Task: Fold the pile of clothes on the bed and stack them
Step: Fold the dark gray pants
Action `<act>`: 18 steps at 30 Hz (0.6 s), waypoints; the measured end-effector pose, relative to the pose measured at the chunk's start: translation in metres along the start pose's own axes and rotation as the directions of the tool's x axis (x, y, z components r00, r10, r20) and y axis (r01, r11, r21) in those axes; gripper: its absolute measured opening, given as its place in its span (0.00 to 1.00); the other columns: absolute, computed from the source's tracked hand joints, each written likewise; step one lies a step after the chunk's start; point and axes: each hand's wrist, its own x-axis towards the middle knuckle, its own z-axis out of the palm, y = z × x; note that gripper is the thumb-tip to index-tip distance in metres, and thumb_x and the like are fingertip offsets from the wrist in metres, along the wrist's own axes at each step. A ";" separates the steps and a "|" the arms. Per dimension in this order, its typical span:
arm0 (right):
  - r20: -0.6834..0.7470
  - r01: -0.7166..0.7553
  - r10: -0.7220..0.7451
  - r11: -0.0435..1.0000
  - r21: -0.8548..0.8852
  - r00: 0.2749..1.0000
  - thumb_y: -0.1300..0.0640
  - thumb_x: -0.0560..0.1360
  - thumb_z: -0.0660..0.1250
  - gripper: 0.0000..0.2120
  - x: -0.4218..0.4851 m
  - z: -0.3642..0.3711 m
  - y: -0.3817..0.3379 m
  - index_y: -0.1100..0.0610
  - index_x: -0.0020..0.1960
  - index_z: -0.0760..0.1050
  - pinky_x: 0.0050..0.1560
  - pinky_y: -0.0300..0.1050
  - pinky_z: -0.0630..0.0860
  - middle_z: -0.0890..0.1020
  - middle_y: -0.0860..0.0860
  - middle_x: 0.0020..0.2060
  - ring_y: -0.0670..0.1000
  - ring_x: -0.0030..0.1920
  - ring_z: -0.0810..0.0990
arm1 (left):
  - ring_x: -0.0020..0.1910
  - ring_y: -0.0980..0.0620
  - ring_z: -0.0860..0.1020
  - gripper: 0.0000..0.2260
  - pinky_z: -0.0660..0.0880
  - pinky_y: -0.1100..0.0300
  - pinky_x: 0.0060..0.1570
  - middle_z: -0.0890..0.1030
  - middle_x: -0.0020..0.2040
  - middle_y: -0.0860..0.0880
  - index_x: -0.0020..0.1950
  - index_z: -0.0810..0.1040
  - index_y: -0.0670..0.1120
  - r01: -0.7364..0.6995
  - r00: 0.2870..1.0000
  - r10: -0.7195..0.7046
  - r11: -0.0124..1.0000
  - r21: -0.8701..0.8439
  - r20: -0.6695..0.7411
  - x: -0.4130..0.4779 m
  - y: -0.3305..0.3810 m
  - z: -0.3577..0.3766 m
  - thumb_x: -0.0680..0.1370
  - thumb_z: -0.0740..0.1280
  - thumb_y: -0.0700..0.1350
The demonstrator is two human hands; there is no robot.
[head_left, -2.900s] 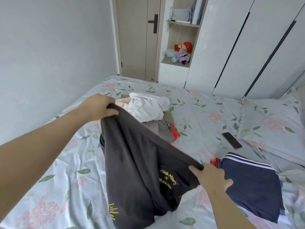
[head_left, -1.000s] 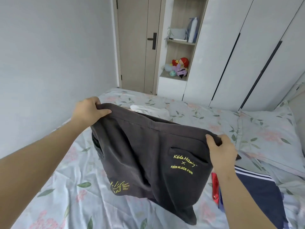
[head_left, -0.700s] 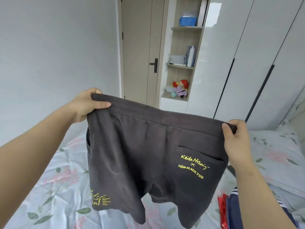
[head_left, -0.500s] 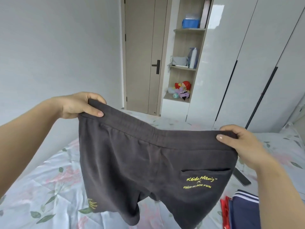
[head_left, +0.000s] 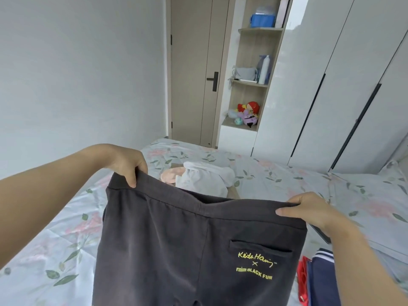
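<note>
1. The bed (head_left: pixel 66 239), covered by a floral sheet, carries every work item.

2. The shorts (head_left: pixel 176 250) are dark grey with yellow print by the back pocket. They hang spread out in the air above the near part of the bed, with the back face toward the camera. The leg ends run out of view below.

3. The pile (head_left: pixel 205 180) of white and pink unfolded garments lies at the middle of the bed. The stack (head_left: pixel 320 281) of navy and red folded items lies at the near right side of the bed.

4. The left hand (head_left: pixel 125 162) has its grip closed on the left end of the waistband (head_left: pixel 198 202), thumb in front and fingers behind. The right hand (head_left: pixel 309 208) has its grip closed on the right end in the same way.

5. Handling, as judged from the fabric: soft, limp knit of moderate weight, not slippery and not fragile. It will sag wherever it is unsupported.
   - Hold it at the waistband corners, where the band is thickest.
   - Lower it flat onto the bed before folding it leg over leg.
</note>
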 end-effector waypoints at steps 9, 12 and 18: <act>-0.286 0.144 -0.047 0.933 0.329 0.957 0.65 0.70 0.73 0.05 0.010 0.003 0.003 0.58 0.36 0.81 0.34 0.39 0.72 0.82 0.52 0.33 0.50 0.34 0.77 | 0.25 0.56 0.62 0.21 0.58 0.68 0.26 0.63 0.24 0.53 0.23 0.67 0.47 -0.045 0.973 0.000 0.981 -0.190 -0.231 0.007 -0.014 0.001 0.70 0.76 0.48; -0.272 0.137 -0.030 0.914 0.383 0.962 0.65 0.71 0.72 0.05 0.013 0.001 0.004 0.58 0.37 0.81 0.32 0.39 0.72 0.82 0.53 0.34 0.51 0.35 0.77 | 0.26 0.55 0.61 0.20 0.58 0.66 0.27 0.63 0.24 0.53 0.26 0.66 0.47 -0.081 0.963 0.032 0.981 -0.174 -0.269 0.008 -0.015 0.000 0.70 0.75 0.45; -0.231 0.135 0.018 0.768 0.626 0.973 0.66 0.74 0.67 0.07 0.008 -0.004 0.009 0.56 0.40 0.76 0.29 0.38 0.77 0.79 0.52 0.37 0.51 0.35 0.78 | 0.31 0.53 0.65 0.14 0.60 0.63 0.31 0.69 0.30 0.53 0.34 0.68 0.45 -0.170 0.952 0.063 0.922 -0.349 -0.299 0.000 -0.009 -0.001 0.61 0.74 0.42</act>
